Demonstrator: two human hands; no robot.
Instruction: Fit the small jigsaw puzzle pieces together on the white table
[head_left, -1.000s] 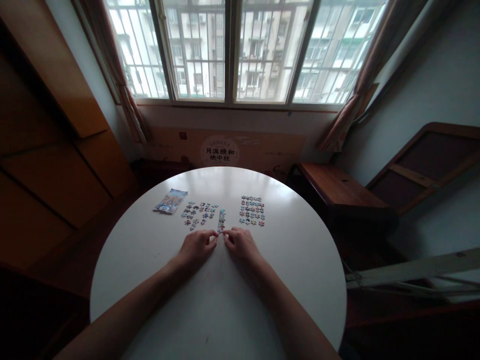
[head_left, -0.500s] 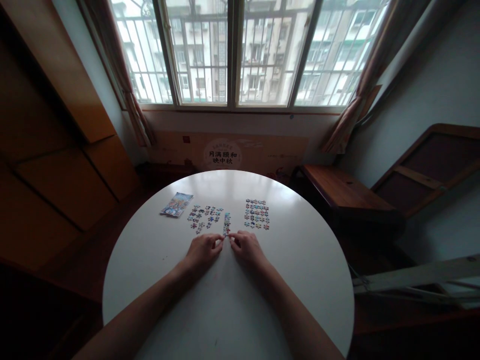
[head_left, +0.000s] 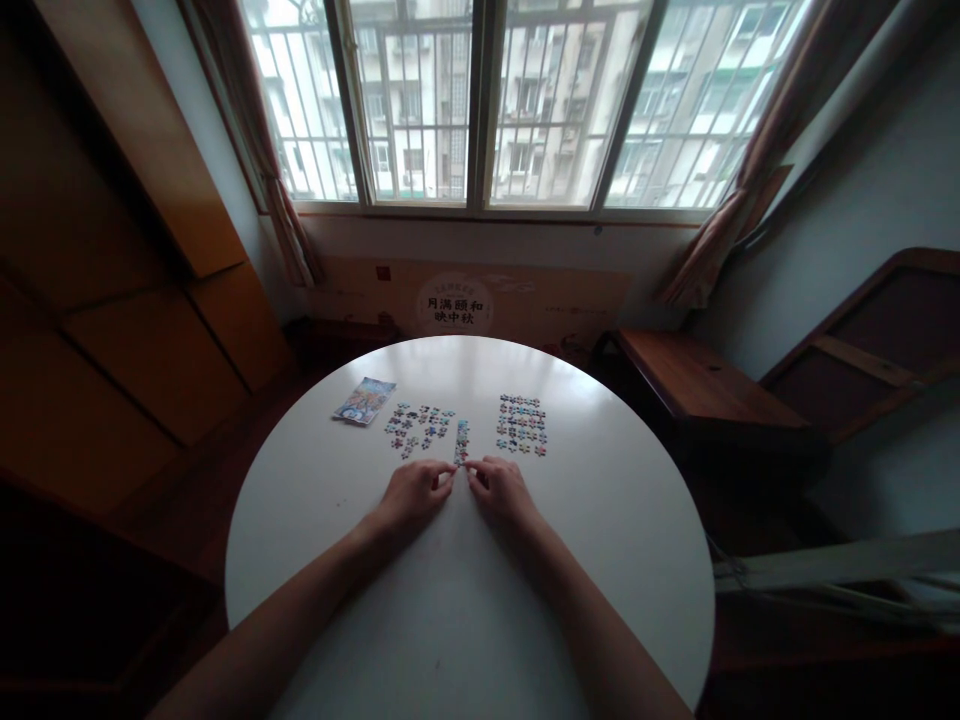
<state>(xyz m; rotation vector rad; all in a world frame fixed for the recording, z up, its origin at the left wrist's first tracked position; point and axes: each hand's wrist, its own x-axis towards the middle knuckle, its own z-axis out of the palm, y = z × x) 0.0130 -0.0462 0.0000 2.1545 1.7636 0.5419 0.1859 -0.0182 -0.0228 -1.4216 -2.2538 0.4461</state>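
A narrow strip of joined jigsaw puzzle pieces lies upright in the view on the white round table. At its near end, my left hand has thumb and forefinger closed on the left edge. Opposite, my right hand pinches at the right edge of the same end; the fingertips cover the lowest piece in part. Loose puzzle pieces form a scattered group beyond my left hand. To the right, more puzzle pieces are laid out in rows.
A colourful picture sheet or packet lies at the table's far left. Beyond the table are a patterned cardboard panel and a barred window. A wooden bench stands at the right, orange cabinets at the left.
The whole view has shifted slightly, so everything sits a little further right and higher. Both hands stay at the strip's near end, with hardly any movement against it.
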